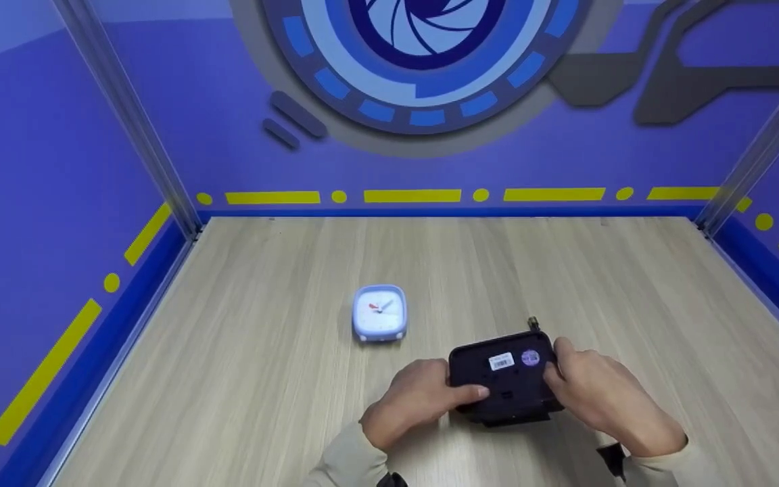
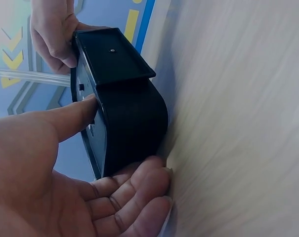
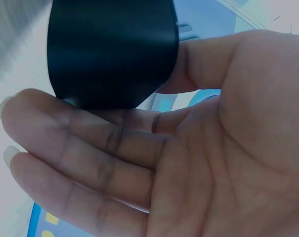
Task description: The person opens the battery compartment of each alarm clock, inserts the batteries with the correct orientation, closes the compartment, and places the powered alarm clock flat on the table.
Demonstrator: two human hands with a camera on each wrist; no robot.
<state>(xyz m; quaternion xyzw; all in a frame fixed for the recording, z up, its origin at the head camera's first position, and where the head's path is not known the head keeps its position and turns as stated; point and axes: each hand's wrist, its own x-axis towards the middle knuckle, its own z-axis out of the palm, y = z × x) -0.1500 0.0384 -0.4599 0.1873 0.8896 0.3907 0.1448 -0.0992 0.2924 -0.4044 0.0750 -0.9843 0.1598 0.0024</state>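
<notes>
Panelling (image 1: 38, 203) in blue-violet, marked with yellow bars, ran from seven to eleven o'clock at the far left, the black case (image 1: 508, 382) serving as the dial's centre. Pale wood-grain tabletop (image 1: 261, 304) spread inward from it. A light-blue alarm clock (image 1: 379, 330) with a white face stood at ten o'clock, near the case but apart from it.

At nine o'clock the left hand (image 1: 416, 396) was clamped on the case, its thumb laid over the broad face and its fingers bent under the edge. The case itself was held tilted above the tabletop, near its front; whether its lower edge touched the wood could not be told. Its upturned face carried a white barcode label (image 1: 502, 362) and, right of that, a round purple sticker (image 1: 530, 358). A flat black plate (image 2: 122, 59) jutted from its six o'clock side, and a short brass-coloured connector (image 1: 533, 323) poked out at one o'clock.

At three o'clock the right hand (image 1: 606, 392) pinched the case's end between thumb and fingers, a beige sleeve (image 1: 653, 470) behind it at four.
</notes>
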